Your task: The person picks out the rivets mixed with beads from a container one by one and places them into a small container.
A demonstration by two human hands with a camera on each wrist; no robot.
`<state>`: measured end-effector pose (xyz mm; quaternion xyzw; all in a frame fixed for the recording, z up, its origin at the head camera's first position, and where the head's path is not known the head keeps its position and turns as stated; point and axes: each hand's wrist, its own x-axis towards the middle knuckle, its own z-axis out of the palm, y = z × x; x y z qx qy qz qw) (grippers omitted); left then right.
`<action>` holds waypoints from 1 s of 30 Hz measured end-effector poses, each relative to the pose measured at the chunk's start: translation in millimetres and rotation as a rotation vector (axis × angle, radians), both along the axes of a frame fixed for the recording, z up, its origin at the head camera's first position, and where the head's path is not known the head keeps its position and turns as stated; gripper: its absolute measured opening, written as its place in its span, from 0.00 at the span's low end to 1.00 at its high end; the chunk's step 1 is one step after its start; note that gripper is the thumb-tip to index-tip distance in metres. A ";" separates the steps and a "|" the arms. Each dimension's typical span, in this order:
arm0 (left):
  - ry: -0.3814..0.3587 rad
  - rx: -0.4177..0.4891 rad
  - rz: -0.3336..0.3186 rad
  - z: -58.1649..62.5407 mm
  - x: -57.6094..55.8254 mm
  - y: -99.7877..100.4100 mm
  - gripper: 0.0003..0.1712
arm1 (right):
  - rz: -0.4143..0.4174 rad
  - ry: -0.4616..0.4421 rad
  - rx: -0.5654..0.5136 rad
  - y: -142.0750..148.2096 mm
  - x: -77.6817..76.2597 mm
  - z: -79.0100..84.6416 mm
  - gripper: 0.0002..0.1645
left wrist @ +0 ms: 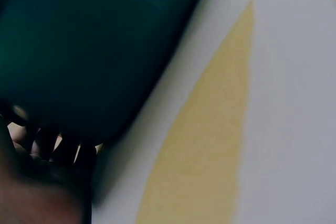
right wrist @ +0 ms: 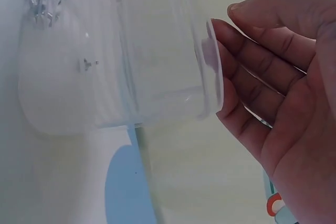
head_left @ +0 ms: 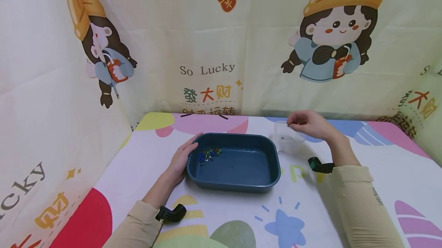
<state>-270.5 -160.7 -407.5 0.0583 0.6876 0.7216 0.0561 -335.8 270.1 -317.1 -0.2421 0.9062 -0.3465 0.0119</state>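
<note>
In the head view a dark blue plastic basin (head_left: 238, 186) holds a cluster of small shiny beads (head_left: 208, 154), blue, green, red and clear, at its left end. My left hand (head_left: 180, 160) grips the basin's left end by the rim; dim lighting in the left wrist view partly hides its fingers (left wrist: 37, 142). Right of the basin stands a clear plastic container (right wrist: 163, 51) with small clear pieces (right wrist: 44, 3) inside. My right hand (head_left: 310, 123) is at the container's top, its loosely bent fingers beside the rim, thumb apart, with nothing visible between them.
A white cloth (head_left: 138, 171) printed with coloured shapes covers the table. Behind and to the left hangs a patterned curtain (head_left: 155, 48). A small clear piece (head_left: 279, 151) lies between the basin and the container.
</note>
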 end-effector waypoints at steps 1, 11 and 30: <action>0.001 0.000 -0.001 -0.3 0.0 0.0 0.28 | -0.001 0.004 -0.002 0.3 0.1 0.1 0.08; -0.003 0.009 0.001 -1.8 -0.9 -1.1 0.27 | -0.001 0.037 -0.016 -7.1 3.5 6.6 0.09; -0.002 0.000 0.008 -3.2 -2.7 0.5 0.27 | 0.248 0.122 -0.070 -80.5 -2.5 48.2 0.12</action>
